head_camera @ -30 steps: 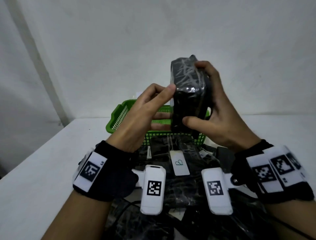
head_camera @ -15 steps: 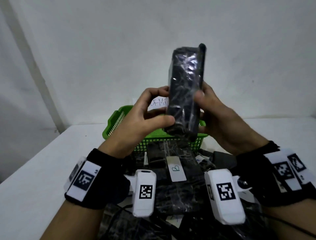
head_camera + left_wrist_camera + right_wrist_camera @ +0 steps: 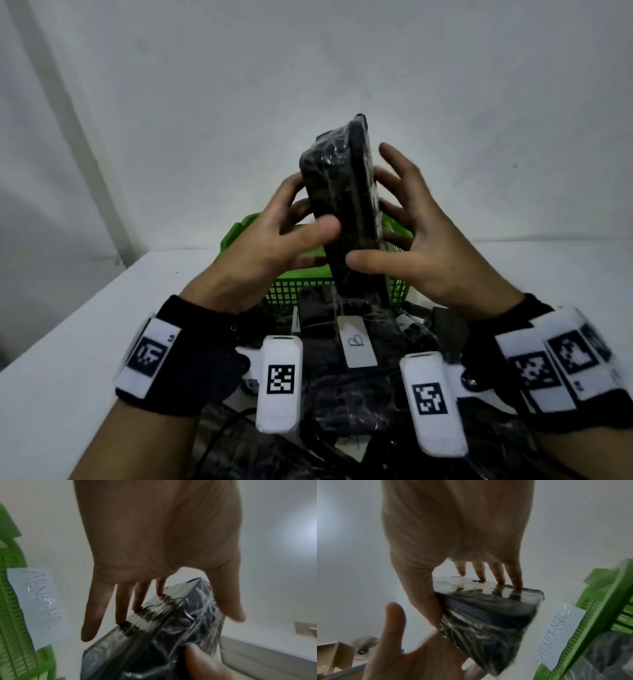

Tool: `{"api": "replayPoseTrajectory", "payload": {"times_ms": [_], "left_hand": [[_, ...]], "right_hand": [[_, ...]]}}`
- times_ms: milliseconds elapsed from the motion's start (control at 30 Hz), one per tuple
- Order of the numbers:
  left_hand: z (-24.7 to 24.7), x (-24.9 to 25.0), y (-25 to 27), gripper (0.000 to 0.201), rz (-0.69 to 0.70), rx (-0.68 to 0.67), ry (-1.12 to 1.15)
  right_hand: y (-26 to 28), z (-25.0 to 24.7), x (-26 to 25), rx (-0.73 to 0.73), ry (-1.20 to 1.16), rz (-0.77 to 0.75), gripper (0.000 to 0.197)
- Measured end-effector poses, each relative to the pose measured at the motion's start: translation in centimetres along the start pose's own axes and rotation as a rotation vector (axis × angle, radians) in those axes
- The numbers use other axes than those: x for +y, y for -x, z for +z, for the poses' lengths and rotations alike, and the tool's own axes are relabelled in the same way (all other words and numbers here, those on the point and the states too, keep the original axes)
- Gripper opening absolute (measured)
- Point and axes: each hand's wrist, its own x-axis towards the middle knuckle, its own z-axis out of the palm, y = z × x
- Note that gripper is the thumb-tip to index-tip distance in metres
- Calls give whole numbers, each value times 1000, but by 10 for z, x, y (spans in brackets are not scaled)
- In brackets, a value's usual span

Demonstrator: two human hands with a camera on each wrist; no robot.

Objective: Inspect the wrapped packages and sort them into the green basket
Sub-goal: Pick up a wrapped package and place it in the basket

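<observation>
A black package wrapped in clear film (image 3: pixel 342 192) stands on end in the air above the green basket (image 3: pixel 239 236). My left hand (image 3: pixel 308 219) pinches it, thumb on the near face and fingertips on the far side (image 3: pixel 159 593). My right hand (image 3: pixel 404 246) holds the other side, thumb low on the near edge, fingers spread with their tips on the film (image 3: pixel 517 586). The package (image 3: pixel 488 615) fills both wrist views. A white paper label reading ABNORMAL (image 3: pixel 41 605) hangs on the basket's rim (image 3: pixel 599 608).
A pile of several more black wrapped packages (image 3: pixel 342 387) lies on the white table (image 3: pixel 68 342) in front of the basket; one carries a white tag marked B (image 3: pixel 356 342). A wall stands close behind. A cardboard box (image 3: pixel 334 654) and a fan (image 3: pixel 363 647) show far off.
The package has been turned between both hands from its broad face toward its narrow edge and has come lower. My right fingers have spread out along its side.
</observation>
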Motion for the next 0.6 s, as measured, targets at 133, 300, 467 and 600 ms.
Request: {"api": "replayPoseTrajectory", "payload": {"times_ms": [133,300,467,600], "left_hand": [[-1,-5,-1,91,62,63,-52],[-4,-3,0,109,187,46,-455],[3,-8,-1,103,256,-4,-562],[6,-8,-3,96,284,22,-567]], "right_hand": [[1,-10,-9,-152,-26,40,103],[0,-14,-22,-55,-191,182,87],[-1,-7,-18,123,-237,158,63],[-2,-2,-17,194,-243,82,48]]}}
